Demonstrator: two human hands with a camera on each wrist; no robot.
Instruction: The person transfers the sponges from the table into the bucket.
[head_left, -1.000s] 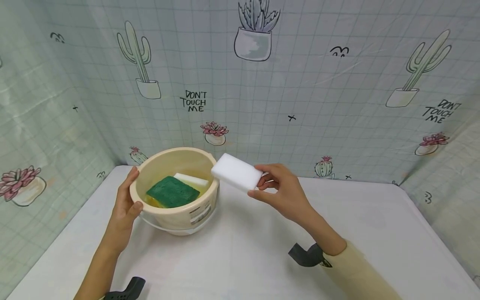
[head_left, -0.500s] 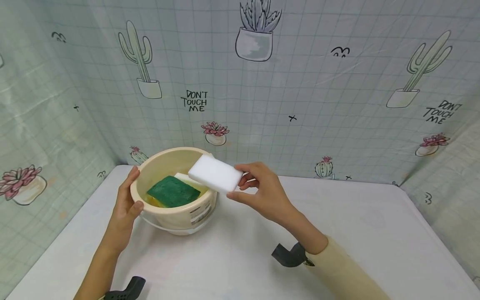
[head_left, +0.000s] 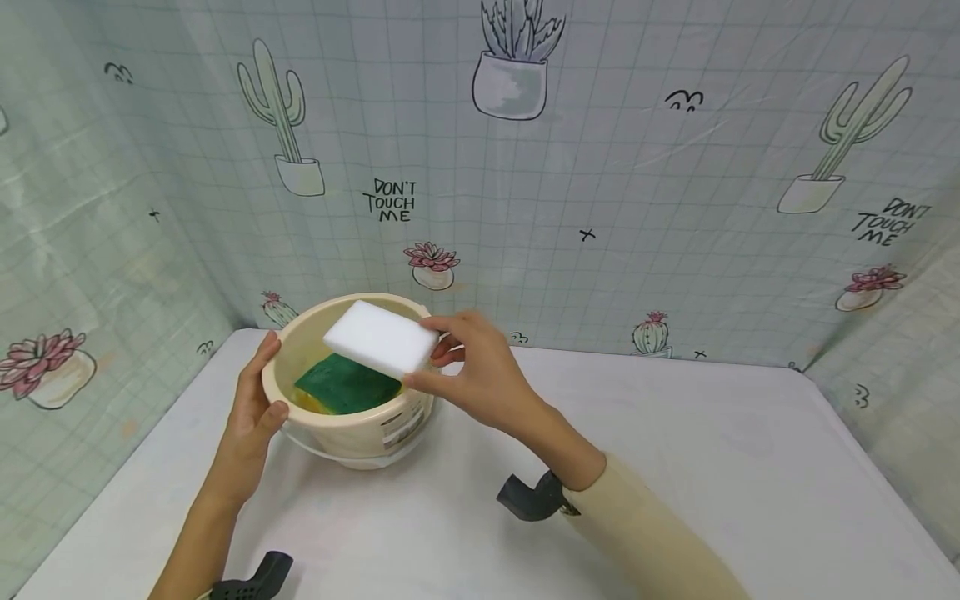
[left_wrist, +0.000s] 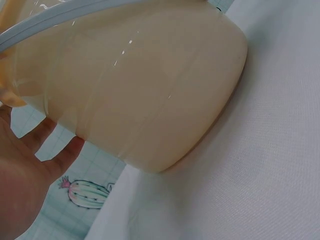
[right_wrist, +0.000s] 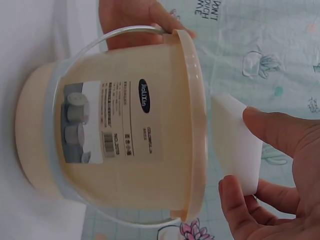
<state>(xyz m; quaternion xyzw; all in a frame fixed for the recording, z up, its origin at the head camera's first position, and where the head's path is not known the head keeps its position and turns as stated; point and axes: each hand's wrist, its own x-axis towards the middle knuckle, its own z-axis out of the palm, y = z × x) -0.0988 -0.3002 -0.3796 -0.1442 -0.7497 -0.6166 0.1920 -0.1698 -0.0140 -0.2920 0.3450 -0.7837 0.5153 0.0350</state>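
Observation:
A cream plastic bucket (head_left: 352,433) with a pale wire handle stands at the left of the white table. My left hand (head_left: 247,400) holds it by the left side, thumb near the rim; in the left wrist view, fingertips (left_wrist: 75,145) touch its outer wall. Inside lies a green and yellow scouring sponge (head_left: 348,385). My right hand (head_left: 480,375) pinches a white sponge block (head_left: 382,337) between thumb and fingers, tilted above the bucket's mouth. From the right wrist, the white block (right_wrist: 237,145) appears just beyond the rim. It hides part of the bucket's inside.
The white-covered table (head_left: 675,467) reaches out to the right of the bucket. Grid-patterned cloth (head_left: 555,183) with cactus prints hangs behind and at both sides. A label (right_wrist: 120,122) is stuck on the bucket's wall.
My right hand has carried the white sponge block leftward, from beside the bucket's right rim to over its opening. The left hand and bucket have stayed in place.

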